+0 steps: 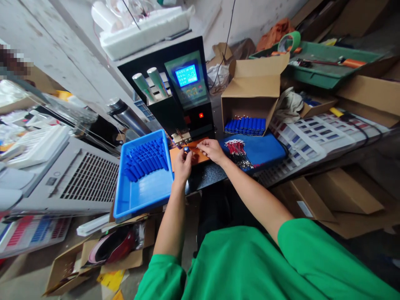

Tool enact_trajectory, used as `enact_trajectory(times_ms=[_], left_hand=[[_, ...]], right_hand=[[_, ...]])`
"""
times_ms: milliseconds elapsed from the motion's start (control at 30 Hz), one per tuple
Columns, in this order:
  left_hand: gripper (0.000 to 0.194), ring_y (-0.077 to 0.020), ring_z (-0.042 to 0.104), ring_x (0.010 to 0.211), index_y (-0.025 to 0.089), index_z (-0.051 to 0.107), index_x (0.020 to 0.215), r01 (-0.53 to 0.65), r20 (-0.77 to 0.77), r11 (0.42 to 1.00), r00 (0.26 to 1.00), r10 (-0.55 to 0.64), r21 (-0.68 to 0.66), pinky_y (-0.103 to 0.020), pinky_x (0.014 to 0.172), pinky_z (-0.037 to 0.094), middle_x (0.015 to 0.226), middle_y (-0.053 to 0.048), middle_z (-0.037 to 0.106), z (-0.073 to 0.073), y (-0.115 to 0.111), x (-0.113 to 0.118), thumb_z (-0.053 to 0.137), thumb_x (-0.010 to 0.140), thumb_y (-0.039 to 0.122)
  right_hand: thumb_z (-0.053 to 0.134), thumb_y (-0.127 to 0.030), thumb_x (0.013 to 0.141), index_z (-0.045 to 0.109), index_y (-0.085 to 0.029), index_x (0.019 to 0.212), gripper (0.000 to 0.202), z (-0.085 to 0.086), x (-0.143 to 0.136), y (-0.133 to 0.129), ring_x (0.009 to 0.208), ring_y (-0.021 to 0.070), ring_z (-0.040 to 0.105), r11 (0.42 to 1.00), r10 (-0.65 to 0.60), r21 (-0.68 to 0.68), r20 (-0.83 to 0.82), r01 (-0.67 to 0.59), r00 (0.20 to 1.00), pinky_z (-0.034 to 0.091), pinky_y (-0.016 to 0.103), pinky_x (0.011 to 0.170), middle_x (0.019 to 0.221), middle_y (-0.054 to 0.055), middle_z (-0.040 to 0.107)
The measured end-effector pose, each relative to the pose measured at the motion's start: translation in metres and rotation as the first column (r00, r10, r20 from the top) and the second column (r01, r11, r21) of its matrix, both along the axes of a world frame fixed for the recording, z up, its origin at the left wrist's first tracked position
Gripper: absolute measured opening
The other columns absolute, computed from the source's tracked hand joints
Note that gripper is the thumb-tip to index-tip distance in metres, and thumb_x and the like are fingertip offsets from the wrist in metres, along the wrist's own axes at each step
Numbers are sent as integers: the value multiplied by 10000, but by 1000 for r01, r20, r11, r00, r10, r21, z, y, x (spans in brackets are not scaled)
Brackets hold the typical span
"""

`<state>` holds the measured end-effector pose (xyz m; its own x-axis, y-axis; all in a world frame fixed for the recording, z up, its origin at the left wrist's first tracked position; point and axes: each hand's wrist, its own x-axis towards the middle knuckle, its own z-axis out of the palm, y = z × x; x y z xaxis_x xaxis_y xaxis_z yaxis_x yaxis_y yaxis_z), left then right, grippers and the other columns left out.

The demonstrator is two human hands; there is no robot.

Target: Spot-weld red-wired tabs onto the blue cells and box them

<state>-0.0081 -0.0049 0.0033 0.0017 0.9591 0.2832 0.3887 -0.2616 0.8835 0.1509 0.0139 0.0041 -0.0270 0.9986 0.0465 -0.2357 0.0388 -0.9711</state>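
My left hand (183, 166) is closed around a blue cylindrical cell (186, 149), its end facing up, over the orange board (200, 157). To its right, my right hand (210, 149) pinches something thin, too small to make out clearly. Both hands are just below the metal tips (181, 138) of a black machine (162, 112) with a lit blue screen (186, 76). Rows of blue cells (146, 158) lie in a blue tray (143, 196) at the left. A bundle of red and black wires (237, 152) rests on a blue surface (262, 151) at the right.
An open cardboard box (253, 83) with blue cells stands behind the wires. A green tray (331, 75) sits at the back right. White foam (146, 37) lies on top of the machine. Cardboard boxes are on the floor at both sides.
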Motion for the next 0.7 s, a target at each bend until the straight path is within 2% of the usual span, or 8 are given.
enact_trajectory(times_ms=[100,200,367,567,700], left_hand=[[214,-106,463,517,182,629,783,1,-20,1000,1000,-1,3,-226,513,364,563,34,490,2,9,-1,679,866,373],[248,-90,390,498,184,604,747,20,4,1000,1000,-20,11,-221,502,334,551,49,420,-2,15,-2,689,854,390],[249,-129,570,659,174,654,909,36,55,999,998,-36,1,-248,627,488,782,-26,637,-4,13,-1,643,871,419],[244,-134,614,674,173,673,996,-18,11,1000,1000,18,20,-245,637,517,824,-34,684,-8,9,1,586,904,381],[299,-159,663,759,170,679,1109,-37,-11,999,999,37,33,-271,705,560,877,-51,711,-15,10,0,579,926,385]], right_hand=[[744,-537,698,580,-186,655,390,1,-2,2,449,73,388,1000,-5,7,12,5,1000,265,206,425,482,-59,466],[736,-520,718,565,-188,652,379,2,-4,3,456,74,395,1000,-11,2,30,11,999,276,205,432,485,-62,464],[718,-464,749,547,-190,646,339,3,-6,4,464,71,406,999,-37,-18,39,38,999,292,196,436,516,-51,498],[710,-464,755,546,-192,647,335,6,-10,5,459,70,402,998,-48,-39,41,49,998,285,193,425,522,-43,501],[712,-464,769,542,-193,665,336,12,-17,6,468,74,421,1000,-16,-26,20,16,1000,305,192,433,531,-42,507]])
